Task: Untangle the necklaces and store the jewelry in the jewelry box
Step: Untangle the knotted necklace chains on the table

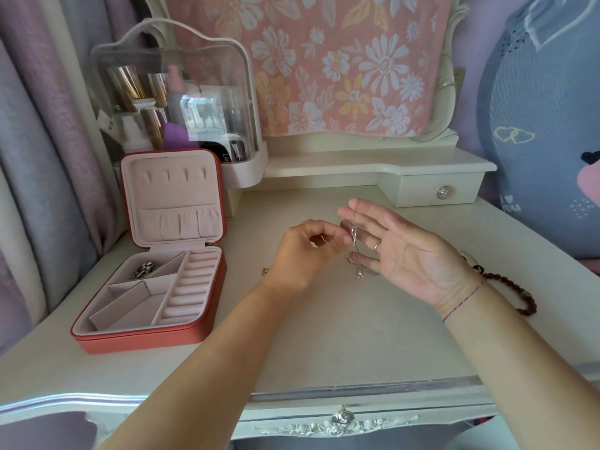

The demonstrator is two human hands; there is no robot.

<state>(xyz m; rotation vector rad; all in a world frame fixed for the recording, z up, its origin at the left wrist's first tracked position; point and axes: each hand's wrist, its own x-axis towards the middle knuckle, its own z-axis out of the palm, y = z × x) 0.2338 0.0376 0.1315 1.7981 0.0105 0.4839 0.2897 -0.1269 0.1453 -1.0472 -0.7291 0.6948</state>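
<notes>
The scene is lit brightly and evenly by soft, diffuse daylight. Only faint, soft-edged shadows are cast on the cream-white tabletop. Window-like reflections and pale glare are seen on the clear plastic domed cosmetics cover. Straight lines are bowed towards the frame edges, where detail is softened and purple-blue fringing is seen. The thin silver necklace chain is barely resolved.
</notes>
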